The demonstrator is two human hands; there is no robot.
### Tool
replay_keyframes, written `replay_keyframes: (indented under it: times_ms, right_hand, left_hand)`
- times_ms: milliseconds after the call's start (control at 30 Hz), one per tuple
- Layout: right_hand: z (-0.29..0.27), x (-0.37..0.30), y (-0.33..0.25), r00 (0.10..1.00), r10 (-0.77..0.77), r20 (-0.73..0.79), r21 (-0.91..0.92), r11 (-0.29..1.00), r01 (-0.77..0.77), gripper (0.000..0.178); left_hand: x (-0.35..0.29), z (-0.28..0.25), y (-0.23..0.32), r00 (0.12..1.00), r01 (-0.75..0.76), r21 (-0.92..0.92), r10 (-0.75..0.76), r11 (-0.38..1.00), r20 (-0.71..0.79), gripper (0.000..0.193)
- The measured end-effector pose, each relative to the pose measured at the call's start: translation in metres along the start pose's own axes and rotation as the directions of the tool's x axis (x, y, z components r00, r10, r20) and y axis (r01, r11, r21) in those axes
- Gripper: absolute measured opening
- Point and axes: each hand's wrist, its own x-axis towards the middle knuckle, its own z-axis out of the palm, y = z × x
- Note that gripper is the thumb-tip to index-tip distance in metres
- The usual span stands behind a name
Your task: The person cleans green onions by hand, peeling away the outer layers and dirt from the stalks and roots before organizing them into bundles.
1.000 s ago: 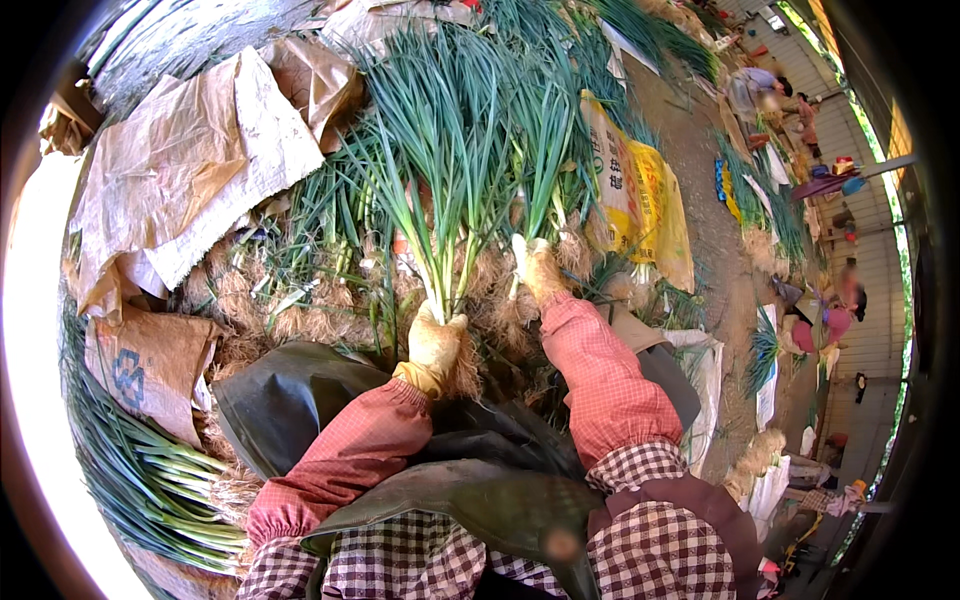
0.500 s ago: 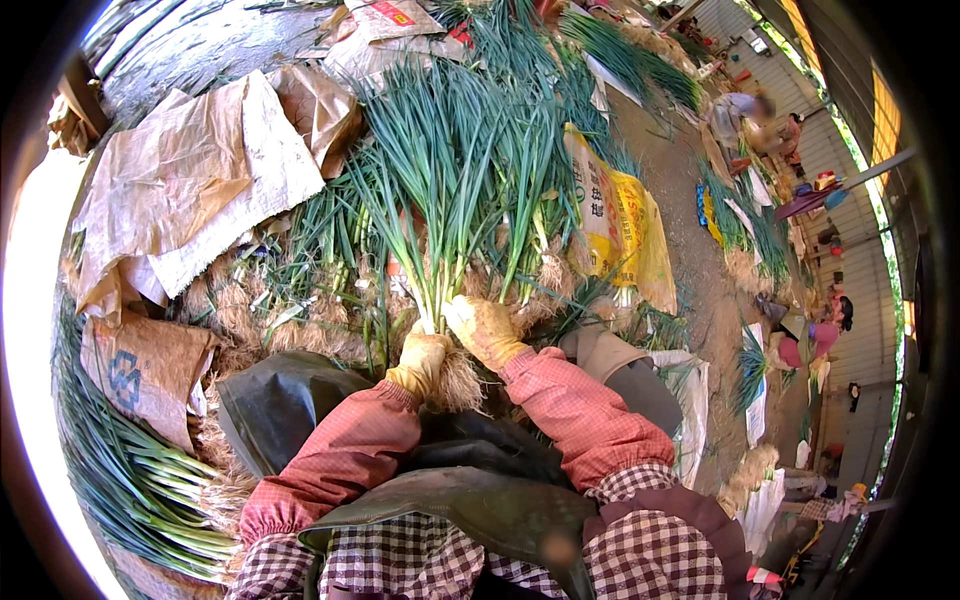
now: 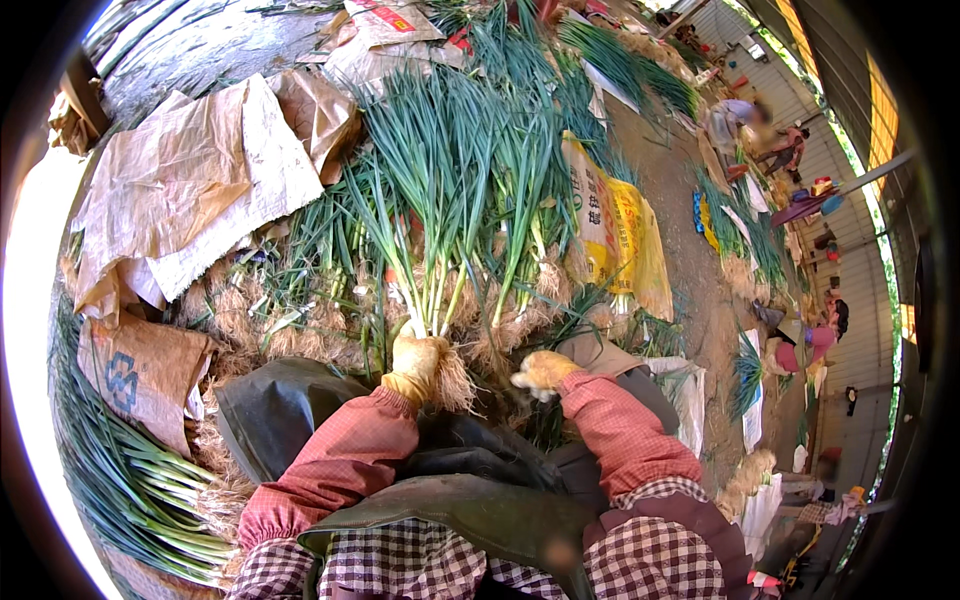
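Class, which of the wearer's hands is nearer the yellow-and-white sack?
Right: the right hand is below-left of the sack in view; the left hand, gripping green onions, is farther left.

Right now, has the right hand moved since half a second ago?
Yes. Judged against the yellow and white bag, the right hand has moved rightward and back toward the body, away from the green onion bunch.

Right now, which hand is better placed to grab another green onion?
Right, probably: the right hand looks empty, near the green onions lying ahead; the left hand grips a green onion bunch near its roots.
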Motion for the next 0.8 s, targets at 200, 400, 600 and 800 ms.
replay_keyframes:
  times_ms: [200, 400, 600, 800]
  right_hand:
    - [0.035, 0.072, -0.076, 0.978, -0.148, -0.146, 0.763, 0.613, 0.207, 0.027]
    - [0.089, 0.106, -0.026, 0.997, -0.079, -0.003, 0.989, 0.147, 0.014, 0.017]
    - [0.120, 0.053, 0.018, 0.923, -0.385, 0.000, -0.490, 0.805, 0.336, 0.026]
    - [0.125, 0.027, 0.011, 0.929, -0.341, 0.145, -0.607, 0.711, 0.356, 0.031]
  left_hand:
    - [0.000, 0.006, -0.011, 0.999, -0.048, 0.159, 0.050, 0.986, -0.007, 0.029]
    - [0.015, 0.008, -0.039, 0.920, -0.378, 0.205, 0.342, 0.903, 0.191, 0.020]
    - [0.012, 0.008, -0.032, 0.998, -0.014, 0.124, 0.021, 0.992, -0.055, 0.014]
    - [-0.007, -0.002, -0.039, 1.000, 0.021, 0.312, -0.015, 0.950, -0.023, 0.020]
